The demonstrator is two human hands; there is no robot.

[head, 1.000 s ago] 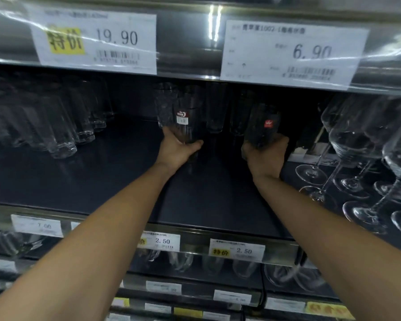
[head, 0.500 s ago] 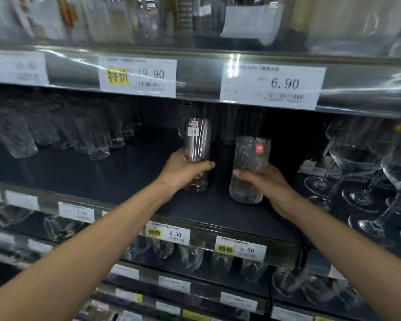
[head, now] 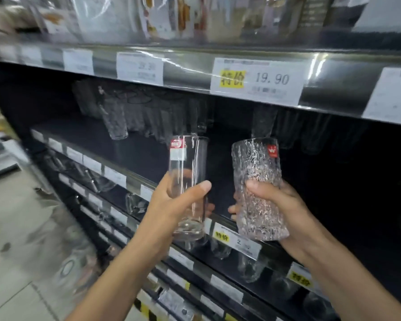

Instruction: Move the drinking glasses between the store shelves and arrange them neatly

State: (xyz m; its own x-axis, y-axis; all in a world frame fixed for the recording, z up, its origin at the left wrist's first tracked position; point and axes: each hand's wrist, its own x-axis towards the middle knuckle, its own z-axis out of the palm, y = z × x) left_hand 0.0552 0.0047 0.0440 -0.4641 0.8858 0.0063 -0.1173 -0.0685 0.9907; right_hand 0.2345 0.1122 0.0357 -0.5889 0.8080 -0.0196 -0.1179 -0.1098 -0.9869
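My left hand (head: pixel 171 205) grips a tall smooth clear glass (head: pixel 187 172) with a red and white label near its rim. A textured, crackle-patterned glass (head: pixel 257 167) with a small red sticker is held in my right hand (head: pixel 280 205). Both glasses are upright, side by side, lifted in front of the dark middle shelf (head: pixel 144 156). Further back on that shelf stands a group of similar clear glasses (head: pixel 134 117), one textured glass (head: pixel 115 120) at their front.
A shelf edge above carries price tags, one reading 19.90 (head: pixel 257 81). Packaged goods sit on the top shelf (head: pixel 171 17). Lower shelves hold more glassware (head: pixel 134 202) behind price labels. Tiled floor (head: pixel 16 228) lies to the left.
Both hands have pulled the two glasses off the middle shelf and toward me. My view has swung left along the shelving, so the wine glasses on the right are out of sight.
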